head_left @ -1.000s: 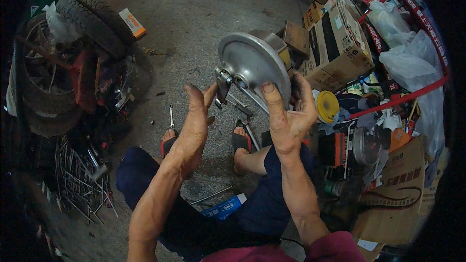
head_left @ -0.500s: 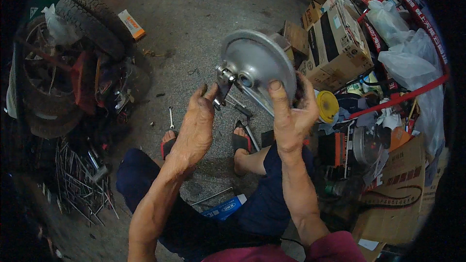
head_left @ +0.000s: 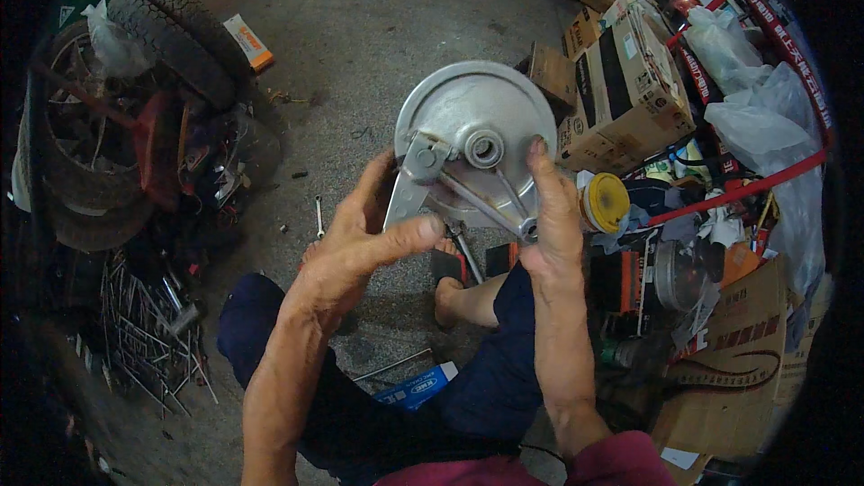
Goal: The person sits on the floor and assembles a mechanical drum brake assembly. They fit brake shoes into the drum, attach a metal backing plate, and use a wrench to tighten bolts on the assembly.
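Observation:
A round silver brake backing plate (head_left: 517,112) is held up in front of me, its face with the central hub hole turned toward me. A bracket-like metal lever (head_left: 414,175) sits at its left side, and cast ribs run down from the hub to a small lug. My right hand (head_left: 556,216) grips the plate's right edge, thumb on the face, other fingers hidden behind. My left hand (head_left: 346,238) is at the left edge by the lever, its fingers passing behind and partly hidden, its thumb stretched out below the lever.
On the floor lie a wrench (head_left: 319,214), a blue box (head_left: 418,385) between my legs and a heap of thin metal rods (head_left: 148,333). Tyres (head_left: 175,40) and wheels stand at the left. Cardboard boxes (head_left: 625,90) and a yellow-lidded tub (head_left: 606,202) crowd the right.
The plate has turned from a tilted view of its smooth domed side to face me with hub and lever. My left hand has moved closer, its fingers now behind the plate's left edge.

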`<state>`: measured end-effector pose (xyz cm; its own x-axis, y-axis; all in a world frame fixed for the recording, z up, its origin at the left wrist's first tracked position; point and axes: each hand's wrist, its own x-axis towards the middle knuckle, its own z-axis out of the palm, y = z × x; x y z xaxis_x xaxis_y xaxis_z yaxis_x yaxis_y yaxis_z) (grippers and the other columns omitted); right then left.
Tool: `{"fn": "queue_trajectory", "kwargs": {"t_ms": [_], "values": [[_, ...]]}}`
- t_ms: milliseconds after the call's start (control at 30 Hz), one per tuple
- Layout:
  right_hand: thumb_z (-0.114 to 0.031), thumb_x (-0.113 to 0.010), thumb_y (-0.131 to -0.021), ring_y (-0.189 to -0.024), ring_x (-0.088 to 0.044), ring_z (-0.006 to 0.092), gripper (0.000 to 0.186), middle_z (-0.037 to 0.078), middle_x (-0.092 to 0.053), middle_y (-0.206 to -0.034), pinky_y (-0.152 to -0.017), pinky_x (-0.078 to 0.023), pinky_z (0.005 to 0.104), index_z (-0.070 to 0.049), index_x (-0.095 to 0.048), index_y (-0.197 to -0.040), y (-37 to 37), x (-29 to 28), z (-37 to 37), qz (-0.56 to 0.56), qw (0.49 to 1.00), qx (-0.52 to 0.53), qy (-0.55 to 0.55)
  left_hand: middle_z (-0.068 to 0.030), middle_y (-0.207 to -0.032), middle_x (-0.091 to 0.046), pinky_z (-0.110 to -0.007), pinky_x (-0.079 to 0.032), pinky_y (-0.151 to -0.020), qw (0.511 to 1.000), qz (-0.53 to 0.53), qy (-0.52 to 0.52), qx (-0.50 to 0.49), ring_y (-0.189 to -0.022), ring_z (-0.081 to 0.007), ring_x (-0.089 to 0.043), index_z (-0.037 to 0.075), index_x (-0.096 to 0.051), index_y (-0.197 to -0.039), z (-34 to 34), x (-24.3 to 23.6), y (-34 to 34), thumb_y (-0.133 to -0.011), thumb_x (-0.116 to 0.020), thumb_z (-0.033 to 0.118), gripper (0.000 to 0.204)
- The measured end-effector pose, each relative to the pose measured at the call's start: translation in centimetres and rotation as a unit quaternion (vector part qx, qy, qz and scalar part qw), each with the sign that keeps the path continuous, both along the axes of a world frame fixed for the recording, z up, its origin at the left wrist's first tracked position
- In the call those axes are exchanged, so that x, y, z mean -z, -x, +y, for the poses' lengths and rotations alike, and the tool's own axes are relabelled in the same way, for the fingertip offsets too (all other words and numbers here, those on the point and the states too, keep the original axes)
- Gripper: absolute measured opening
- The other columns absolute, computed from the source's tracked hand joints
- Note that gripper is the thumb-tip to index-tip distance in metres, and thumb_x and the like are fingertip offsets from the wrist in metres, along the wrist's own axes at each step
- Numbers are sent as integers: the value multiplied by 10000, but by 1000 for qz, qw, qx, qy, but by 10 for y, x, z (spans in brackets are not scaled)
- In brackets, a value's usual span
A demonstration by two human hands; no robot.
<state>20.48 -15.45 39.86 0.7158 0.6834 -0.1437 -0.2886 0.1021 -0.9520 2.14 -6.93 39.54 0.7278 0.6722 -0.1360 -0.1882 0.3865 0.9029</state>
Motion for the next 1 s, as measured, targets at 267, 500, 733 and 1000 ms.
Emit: {"fn": "queue_trajectory", "kwargs": {"t_ms": [267, 500, 733, 1000], "values": [[-428, -708, -831, -724, -629, 139, 517, 91, -646, -863, -605, -518, 262, 56, -623, -990, 13, 7, 7, -4, 999, -44, 25, -171, -1204, -559, -430, -373, -1026, 992, -17, 127, 6, -1131, -273, -534, -7, -373, -1361, -3, -6, -2, -658, -856, 317, 912], [-445, -710, -822, -639, -632, 140, 531, 89, -645, -830, -508, -516, 252, 42, -619, -1013, 25, 11, 10, 3, 998, -47, 43, -136, -1115, -616, -357, -437, -941, 995, 25, 79, -57, -1056, -229, -582, -5, -487, -1247, -5, 9, -4, -646, -872, 228, 751], [-435, -683, -849, -811, -617, 145, 505, 102, -649, -922, -663, -519, 306, 37, -633, -1022, 28, 22, 13, -6, 998, -48, 29, -113, -1066, -642, -357, -432, -954, 983, 16, 85, -163, -995, -210, -612, -8, -509, -1192, -19, 7, -21, -667, -858, 183, 659], [-429, -660, -863, -637, -624, 130, 464, 89, -656, -831, -516, -520, 258, 20, -642, -979, 26, -1, 10, 13, 997, -49, 50, -146, -1037, -638, -344, -498, -875, 996, 49, 44, -64, -941, -231, -635, -22, -509, -1184, -4, 9, -7, -636, -879, 219, 704]]}}
